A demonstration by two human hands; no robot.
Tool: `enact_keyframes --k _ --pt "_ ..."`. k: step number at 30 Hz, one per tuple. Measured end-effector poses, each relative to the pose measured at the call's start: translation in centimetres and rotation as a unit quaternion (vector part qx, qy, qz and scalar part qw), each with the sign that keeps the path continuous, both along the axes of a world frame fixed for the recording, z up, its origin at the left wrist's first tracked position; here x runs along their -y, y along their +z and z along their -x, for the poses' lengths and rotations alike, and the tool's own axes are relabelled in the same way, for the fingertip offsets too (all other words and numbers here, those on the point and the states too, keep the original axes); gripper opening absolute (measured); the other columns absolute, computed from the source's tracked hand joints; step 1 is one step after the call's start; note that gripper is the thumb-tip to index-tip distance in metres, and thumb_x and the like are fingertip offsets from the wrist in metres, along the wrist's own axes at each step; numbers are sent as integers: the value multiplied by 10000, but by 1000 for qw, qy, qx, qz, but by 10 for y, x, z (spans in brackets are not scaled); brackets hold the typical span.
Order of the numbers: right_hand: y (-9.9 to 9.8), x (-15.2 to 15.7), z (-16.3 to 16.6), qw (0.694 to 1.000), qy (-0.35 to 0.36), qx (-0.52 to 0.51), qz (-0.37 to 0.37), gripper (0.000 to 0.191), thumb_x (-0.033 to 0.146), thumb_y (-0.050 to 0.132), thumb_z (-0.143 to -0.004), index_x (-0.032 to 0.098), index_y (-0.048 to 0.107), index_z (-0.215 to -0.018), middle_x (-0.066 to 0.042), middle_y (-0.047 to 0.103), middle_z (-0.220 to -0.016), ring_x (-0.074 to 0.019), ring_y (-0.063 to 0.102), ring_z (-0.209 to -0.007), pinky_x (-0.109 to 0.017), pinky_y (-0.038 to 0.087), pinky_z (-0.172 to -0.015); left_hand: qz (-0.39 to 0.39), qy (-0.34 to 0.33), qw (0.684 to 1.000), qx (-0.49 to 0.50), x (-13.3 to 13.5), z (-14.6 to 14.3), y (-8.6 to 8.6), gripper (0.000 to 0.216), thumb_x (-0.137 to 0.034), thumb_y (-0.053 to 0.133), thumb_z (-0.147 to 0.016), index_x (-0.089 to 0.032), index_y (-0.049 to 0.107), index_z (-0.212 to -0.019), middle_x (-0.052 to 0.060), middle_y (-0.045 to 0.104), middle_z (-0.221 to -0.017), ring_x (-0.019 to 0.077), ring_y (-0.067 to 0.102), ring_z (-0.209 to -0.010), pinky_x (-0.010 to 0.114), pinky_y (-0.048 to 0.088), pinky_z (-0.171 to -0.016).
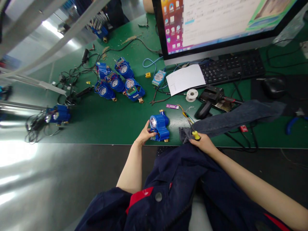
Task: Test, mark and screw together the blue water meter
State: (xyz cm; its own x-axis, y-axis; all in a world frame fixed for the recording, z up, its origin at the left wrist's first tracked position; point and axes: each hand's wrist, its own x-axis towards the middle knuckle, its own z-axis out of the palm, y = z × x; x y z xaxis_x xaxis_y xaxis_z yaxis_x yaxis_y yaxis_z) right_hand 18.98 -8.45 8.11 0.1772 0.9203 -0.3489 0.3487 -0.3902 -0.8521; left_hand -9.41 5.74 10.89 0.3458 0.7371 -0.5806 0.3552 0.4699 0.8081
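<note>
A blue water meter (159,125) with brass pipe ends lies on the green bench near its front edge. My left hand (145,133) grips its left side, thumb across the lower housing and a finger along the round dial. In my right hand (202,143) is a screwdriver (196,135) with a yellow handle, its thin shaft pointing up and away from me. Beneath that hand lies a grey cloth (223,118). A small purple circuit board (172,106) with coloured wires rests just beyond the screwdriver tip.
Several blue meters (120,80) stand grouped at the left, and another meter (57,114) lies farther left among black cables. Pliers (158,98), a solder spool (192,95) and a black tool (204,109) lie ahead. Behind are a monitor (216,45) and keyboard (232,69). A gloved co-worker's hand (99,22) holds a meter.
</note>
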Motion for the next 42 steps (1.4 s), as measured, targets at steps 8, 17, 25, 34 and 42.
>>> enact_keyframes --k 8,17,25,34,42 --pt "-2 1 3 1000 6 5 -3 301 468 520 -606 169 543 -633 -5 539 -596 -146 475 -590 -257 380 -585 -2 37 999 40 6 7 -3 1191 -324 811 -489 -235 56 -1405 58 622 -925 217 614 -852 404 478 -810" --pt "-1 0 4 1000 -9 24 19 284 456 536 -611 180 558 -678 -15 567 -634 -167 508 -618 -268 386 -609 -33 22 999 36 11 8 -3 1198 -407 784 -496 -185 34 -1404 107 619 -992 239 618 -882 426 489 -812" --pt "24 -51 34 995 -75 61 19 452 587 617 -616 190 559 -825 -45 592 -758 -206 542 -719 -310 400 -675 -196 -39 972 -124 16 -14 19 1031 -254 730 -517 -216 187 -1392 99 574 -1105 282 565 -1014 487 407 -947" --pt "19 -123 64 993 -116 -32 -5 368 455 714 -542 180 542 -717 12 589 -690 -145 544 -637 -258 394 -596 -330 -30 893 -305 38 -60 31 827 -250 694 -593 -96 323 -1316 159 438 -1207 289 428 -1171 405 363 -1016" --pt "14 -125 69 983 -144 -113 -18 311 381 711 -652 146 523 -733 53 529 -622 -75 472 -541 -226 393 -546 -341 25 857 -385 43 -64 27 618 -330 741 -594 -127 502 -1126 109 519 -1025 253 559 -971 355 476 -854"
